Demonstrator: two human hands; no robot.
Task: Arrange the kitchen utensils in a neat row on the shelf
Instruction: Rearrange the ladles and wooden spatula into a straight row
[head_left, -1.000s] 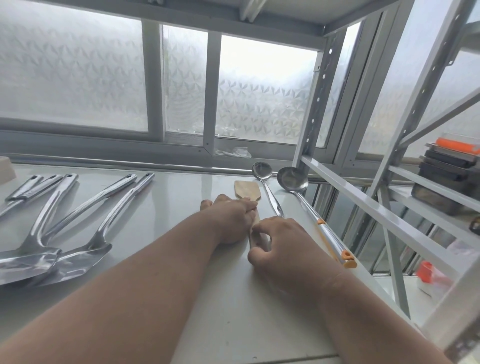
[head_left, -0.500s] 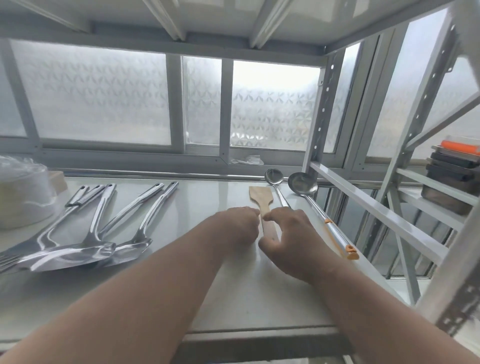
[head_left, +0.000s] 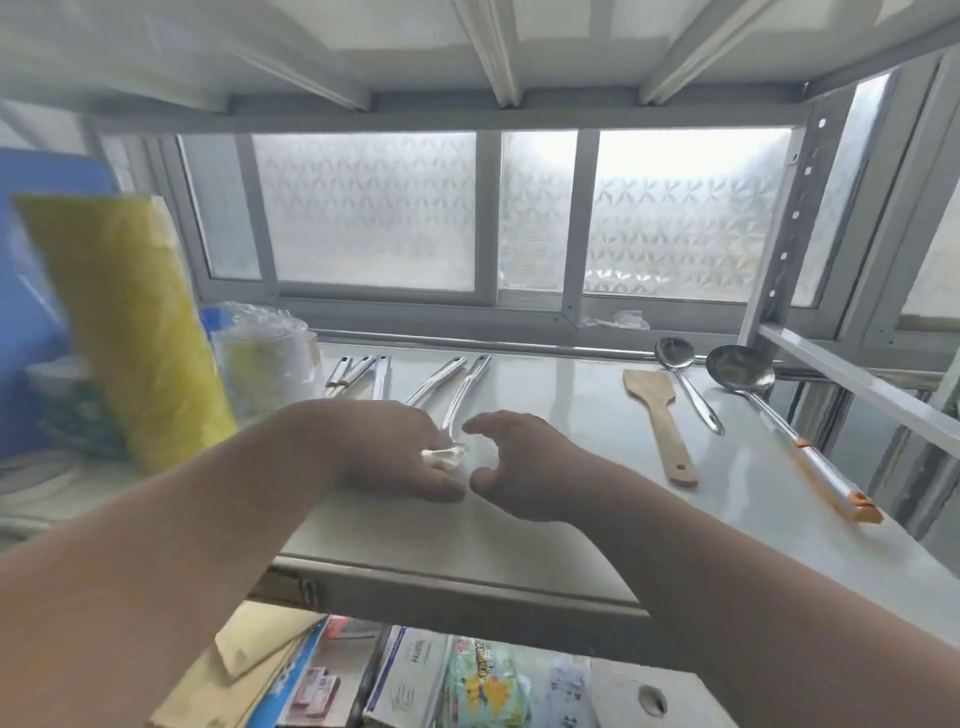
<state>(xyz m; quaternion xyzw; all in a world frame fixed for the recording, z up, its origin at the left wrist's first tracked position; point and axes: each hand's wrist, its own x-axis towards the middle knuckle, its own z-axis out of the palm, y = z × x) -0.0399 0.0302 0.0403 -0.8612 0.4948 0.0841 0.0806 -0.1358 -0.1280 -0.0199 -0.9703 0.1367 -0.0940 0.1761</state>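
On the white shelf (head_left: 566, 519) a wooden spatula (head_left: 664, 426), a small steel spoon (head_left: 690, 383) and a long ladle with an orange handle end (head_left: 779, 415) lie side by side at the right. Several steel utensils fan out at the left, handles (head_left: 358, 370) pointing to the window. My left hand (head_left: 395, 447) covers their heads, thumb and fingers closed around the shiny head of one steel spatula (head_left: 467, 389). My right hand (head_left: 519, 462) hovers just right of it, fingers curved and apart, holding nothing.
A yellow packet (head_left: 135, 332), a blue board (head_left: 31, 260) and a plastic-wrapped stack (head_left: 265, 358) crowd the shelf's left end. A perforated upright (head_left: 784, 234) and a rail (head_left: 857, 384) bound the right. Packets and boxes (head_left: 483, 680) fill the shelf below. The frosted window is behind.
Both hands left the wooden spatula, which now lies beside the spoon, and moved left to the steel utensils. The view swung left and down.
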